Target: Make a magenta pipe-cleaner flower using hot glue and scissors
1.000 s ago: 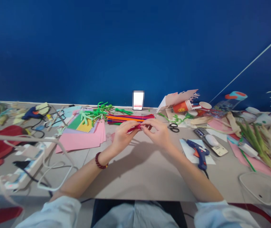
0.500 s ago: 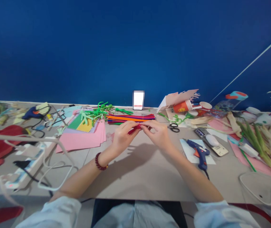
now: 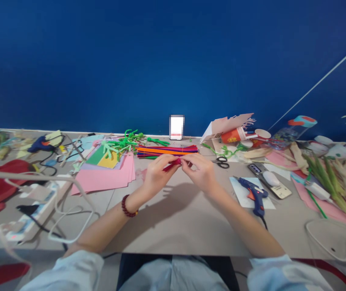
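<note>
My left hand [image 3: 156, 176] and my right hand [image 3: 198, 171] meet above the middle of the beige table [image 3: 175, 218]. Both pinch a short red pipe cleaner [image 3: 173, 163] between thumb and fingers, one at each end. A bead bracelet [image 3: 127, 206] circles my left wrist. Just behind the hands lies a bundle of coloured pipe cleaners [image 3: 166, 150].
Pink and coloured paper sheets [image 3: 106, 171] with green pipe cleaner pieces [image 3: 124, 142] lie to the left. Scissors [image 3: 221, 162], a blue glue gun [image 3: 253, 194], a phone [image 3: 268, 180] and paper cups [image 3: 236, 135] sit right. A power strip with cables [image 3: 36, 214] lies at the left edge.
My hands have stayed in the same spot; the fingers shifted slightly along the red pipe cleaner, twisting it.
</note>
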`<act>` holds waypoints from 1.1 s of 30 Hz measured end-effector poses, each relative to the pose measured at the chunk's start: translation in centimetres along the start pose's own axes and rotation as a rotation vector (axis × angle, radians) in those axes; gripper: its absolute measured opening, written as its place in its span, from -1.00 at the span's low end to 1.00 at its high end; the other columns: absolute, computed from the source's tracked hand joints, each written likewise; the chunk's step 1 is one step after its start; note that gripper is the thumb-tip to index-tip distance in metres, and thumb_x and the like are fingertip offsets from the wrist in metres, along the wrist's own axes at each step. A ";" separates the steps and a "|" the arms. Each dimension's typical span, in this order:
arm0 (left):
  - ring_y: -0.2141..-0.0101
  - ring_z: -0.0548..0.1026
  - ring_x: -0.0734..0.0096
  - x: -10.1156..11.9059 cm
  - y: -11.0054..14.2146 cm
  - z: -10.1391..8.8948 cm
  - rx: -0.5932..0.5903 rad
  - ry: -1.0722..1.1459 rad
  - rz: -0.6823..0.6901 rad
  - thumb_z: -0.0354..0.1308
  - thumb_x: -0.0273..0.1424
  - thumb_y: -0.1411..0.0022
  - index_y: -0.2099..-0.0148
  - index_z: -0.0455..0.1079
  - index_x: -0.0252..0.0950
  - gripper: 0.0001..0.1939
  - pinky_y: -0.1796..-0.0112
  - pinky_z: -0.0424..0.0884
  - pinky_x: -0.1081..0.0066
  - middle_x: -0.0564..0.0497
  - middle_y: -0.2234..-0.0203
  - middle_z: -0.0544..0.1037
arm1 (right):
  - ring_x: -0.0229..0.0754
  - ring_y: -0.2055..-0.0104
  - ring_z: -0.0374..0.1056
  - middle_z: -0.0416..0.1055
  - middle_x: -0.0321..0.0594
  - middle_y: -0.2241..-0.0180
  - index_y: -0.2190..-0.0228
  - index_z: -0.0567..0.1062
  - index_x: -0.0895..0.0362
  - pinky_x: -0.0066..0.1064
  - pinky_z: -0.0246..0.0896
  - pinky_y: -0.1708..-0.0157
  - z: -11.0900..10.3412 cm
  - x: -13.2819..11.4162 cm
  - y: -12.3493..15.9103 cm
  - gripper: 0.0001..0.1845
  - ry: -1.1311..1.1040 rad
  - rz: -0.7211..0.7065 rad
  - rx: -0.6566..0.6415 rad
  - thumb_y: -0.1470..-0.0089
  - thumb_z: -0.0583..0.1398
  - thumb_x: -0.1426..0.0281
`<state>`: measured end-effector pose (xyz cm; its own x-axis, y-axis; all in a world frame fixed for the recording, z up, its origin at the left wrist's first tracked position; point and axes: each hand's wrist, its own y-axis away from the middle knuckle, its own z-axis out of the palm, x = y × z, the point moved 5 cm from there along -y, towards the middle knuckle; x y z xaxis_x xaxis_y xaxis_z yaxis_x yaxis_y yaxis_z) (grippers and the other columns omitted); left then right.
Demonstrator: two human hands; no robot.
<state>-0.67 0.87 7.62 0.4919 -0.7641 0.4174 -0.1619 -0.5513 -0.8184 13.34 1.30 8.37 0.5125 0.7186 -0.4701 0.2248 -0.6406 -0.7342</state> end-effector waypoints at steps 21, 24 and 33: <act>0.37 0.55 0.39 -2.6 0.6 0.7 -0.017 0.445 -0.445 0.28 -0.33 -0.04 0.22 0.47 -0.30 -0.77 0.29 0.53 0.40 -0.05 0.35 0.58 | -0.27 0.40 0.38 0.48 -0.20 0.35 0.32 0.49 0.11 -0.45 0.31 0.44 0.7 1.2 -0.2 -0.85 -0.380 0.307 -0.079 -0.07 0.17 0.32; 0.40 0.56 0.37 -3.2 0.5 1.1 -0.002 0.632 -0.596 0.34 -0.31 0.04 0.29 0.48 -0.33 -0.74 0.30 0.54 0.37 -0.04 0.42 0.60 | -0.27 0.37 0.38 0.47 -0.21 0.33 0.28 0.47 0.10 -0.45 0.31 0.44 1.1 1.6 0.0 -0.84 -0.416 0.315 -0.087 -0.06 0.18 0.33; 0.40 0.57 0.36 -3.4 0.2 1.4 -0.032 0.781 -0.706 0.34 -0.30 0.06 0.30 0.48 -0.33 -0.73 0.30 0.53 0.34 -0.06 0.41 0.60 | -0.25 0.33 0.38 0.45 -0.17 0.30 0.27 0.46 0.11 -0.42 0.32 0.39 0.7 1.4 0.0 -0.82 -0.454 0.330 -0.074 -0.06 0.19 0.33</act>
<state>-1.17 3.81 5.51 -0.2023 -0.2635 0.9432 -0.0817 -0.9552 -0.2843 13.52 2.53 7.40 0.1609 0.5106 -0.8446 0.1793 -0.8567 -0.4837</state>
